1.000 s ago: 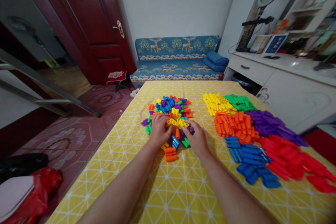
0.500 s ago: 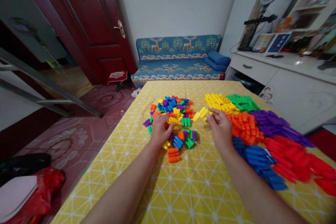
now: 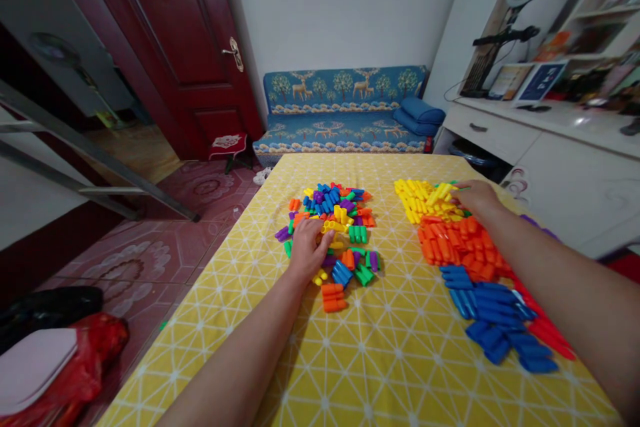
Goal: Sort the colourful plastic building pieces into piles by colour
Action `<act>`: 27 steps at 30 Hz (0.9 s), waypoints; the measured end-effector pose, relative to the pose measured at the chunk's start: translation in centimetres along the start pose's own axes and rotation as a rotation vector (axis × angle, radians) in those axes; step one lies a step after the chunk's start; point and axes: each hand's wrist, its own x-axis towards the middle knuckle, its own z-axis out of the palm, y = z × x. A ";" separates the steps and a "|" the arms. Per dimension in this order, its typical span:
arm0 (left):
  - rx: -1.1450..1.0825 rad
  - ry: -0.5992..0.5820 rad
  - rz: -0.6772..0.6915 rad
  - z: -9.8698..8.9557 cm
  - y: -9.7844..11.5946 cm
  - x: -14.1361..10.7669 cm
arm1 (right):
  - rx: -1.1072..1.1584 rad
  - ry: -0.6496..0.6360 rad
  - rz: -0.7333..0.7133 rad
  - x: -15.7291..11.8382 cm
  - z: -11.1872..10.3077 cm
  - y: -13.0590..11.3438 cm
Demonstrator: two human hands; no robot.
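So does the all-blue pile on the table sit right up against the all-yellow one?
No, the orange pile lies between the blue pile and the yellow pile.

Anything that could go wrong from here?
Two likely ones. The yellow pile sits right against the orange pile, so a piece released by the right hand near that edge could stray into orange. The right forearm crosses in front of the red pile; if it dips, it might drag pieces. Actual clearance: can't tell.
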 end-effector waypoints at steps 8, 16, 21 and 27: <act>-0.051 0.077 -0.029 -0.1 0.4 -0.2 | 0.313 -0.074 0.022 -7.2 0.7 -6.6; -0.410 0.077 -0.054 -0.5 0.8 -1.3 | 0.944 -0.371 0.021 -23.9 9.4 -6.6; -0.464 0.031 -0.047 -0.8 1.5 -1.1 | 0.916 -0.412 -0.028 -25.5 10.4 -6.5; -0.431 -0.106 0.061 -1.1 2.2 -0.8 | 0.917 -0.450 -0.050 -25.3 10.3 -6.9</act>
